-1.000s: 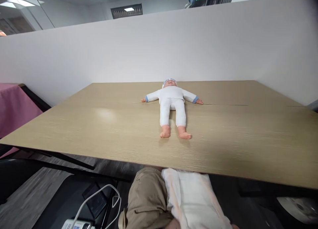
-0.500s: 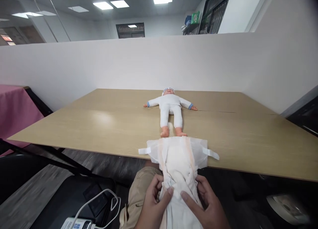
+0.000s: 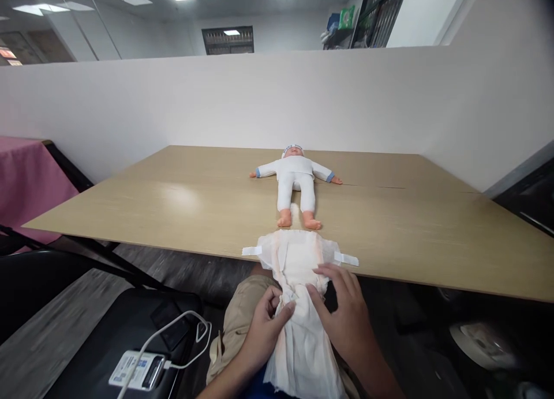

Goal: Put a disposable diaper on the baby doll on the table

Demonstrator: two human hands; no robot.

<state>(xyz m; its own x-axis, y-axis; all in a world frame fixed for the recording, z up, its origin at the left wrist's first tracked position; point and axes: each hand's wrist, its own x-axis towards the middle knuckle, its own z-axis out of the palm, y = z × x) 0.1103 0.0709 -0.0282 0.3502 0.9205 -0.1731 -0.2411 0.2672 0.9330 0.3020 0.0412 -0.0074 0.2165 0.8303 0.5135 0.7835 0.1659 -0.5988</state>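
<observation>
A white diaper (image 3: 298,260) hangs over the near edge of the wooden table (image 3: 173,209), its tabbed end on the tabletop and the rest draped down over my lap. My left hand (image 3: 266,324) pinches its gathered middle from the left. My right hand (image 3: 344,315) lies on it from the right, fingers stretched towards the table edge. A baby doll (image 3: 295,180) in a white suit and cap lies face up farther back, arms spread, its feet just beyond the diaper's top edge.
A white partition wall (image 3: 216,99) runs behind the table and along its right side. A pink-covered table (image 3: 26,180) stands at the left. On a dark seat at lower left lies a phone (image 3: 136,370) with a white cable (image 3: 182,335).
The diaper came up from my lap and was spread over the table edge below the doll's feet. Both hands came into view on it, and my right hand has slid up towards the edge.
</observation>
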